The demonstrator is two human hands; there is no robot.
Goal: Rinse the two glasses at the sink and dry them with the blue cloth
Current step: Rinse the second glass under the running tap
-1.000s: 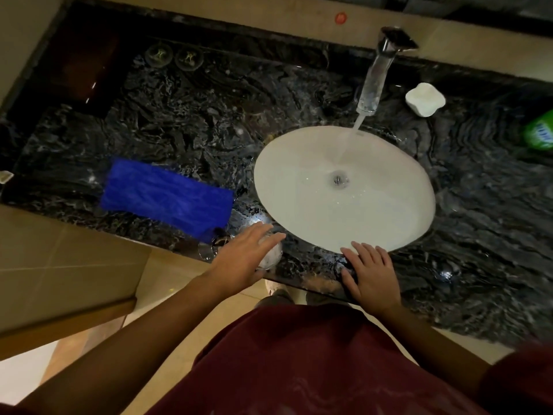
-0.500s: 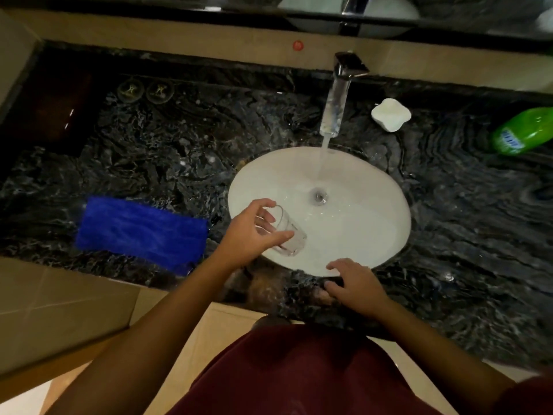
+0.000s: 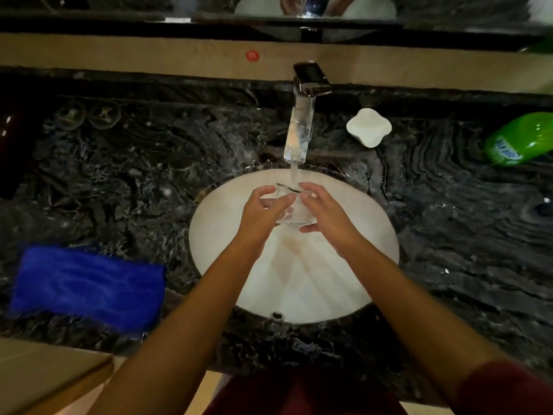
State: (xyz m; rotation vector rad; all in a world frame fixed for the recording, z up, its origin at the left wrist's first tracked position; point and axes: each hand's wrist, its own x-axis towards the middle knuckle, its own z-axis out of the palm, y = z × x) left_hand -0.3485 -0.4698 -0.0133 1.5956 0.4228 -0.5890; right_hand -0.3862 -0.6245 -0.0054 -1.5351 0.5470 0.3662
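Observation:
A clear glass (image 3: 289, 209) is held over the white sink basin (image 3: 353, 283), right under the water running from the chrome tap (image 3: 300, 127). My left hand (image 3: 263, 217) grips the glass from the left, thumb and fingers curled round it. My right hand (image 3: 324, 217) cups it from the right, fingers over the rim side and thumb beneath. The blue cloth (image 3: 89, 287) lies flat on the dark marble counter, left of the basin. The second glass does not show clearly.
A white soap dish (image 3: 369, 127) sits right of the tap. A green bottle (image 3: 520, 139) lies on its side at the far right. Two round coasters (image 3: 88, 113) rest at the back left. A tan ledge (image 3: 45, 375) juts out at the lower left.
My left hand lifted the glass from the counter's front edge and carried it under the stream. My right hand left the counter edge and took hold of the glass too.

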